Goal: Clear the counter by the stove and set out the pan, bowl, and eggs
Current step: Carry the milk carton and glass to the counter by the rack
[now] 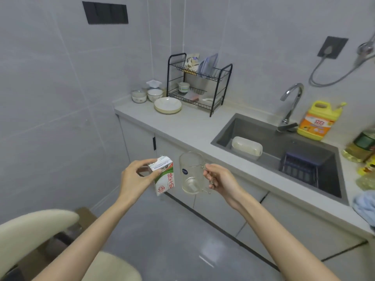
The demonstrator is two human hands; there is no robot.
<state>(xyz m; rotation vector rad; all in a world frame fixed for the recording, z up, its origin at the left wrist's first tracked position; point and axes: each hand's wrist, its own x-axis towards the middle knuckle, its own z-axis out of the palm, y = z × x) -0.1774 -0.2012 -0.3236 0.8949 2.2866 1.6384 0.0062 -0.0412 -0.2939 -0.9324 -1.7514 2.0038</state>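
My left hand point(136, 176) grips a small white, green and red milk carton point(164, 175) by its top end, in the air in front of the counter point(192, 126). Just right of it, my right hand point(220, 177) holds a clear glass mug point(191, 172) by its handle; the mug looks empty. Both are held over the floor, short of the counter's front edge. A wide cream bowl point(167, 105) sits on the counter's far left end, with two smaller bowls point(147, 95) behind it. No pan, eggs or stove are in view.
A black two-tier dish rack point(199, 84) stands at the back. The sink point(280, 153) holds a white container point(246, 147) and a dark basket point(300, 169). A yellow detergent jug point(319, 120), an oil bottle point(363, 147) and a blue cloth point(365, 205) lie right. A beige chair point(36, 228) stands lower left.
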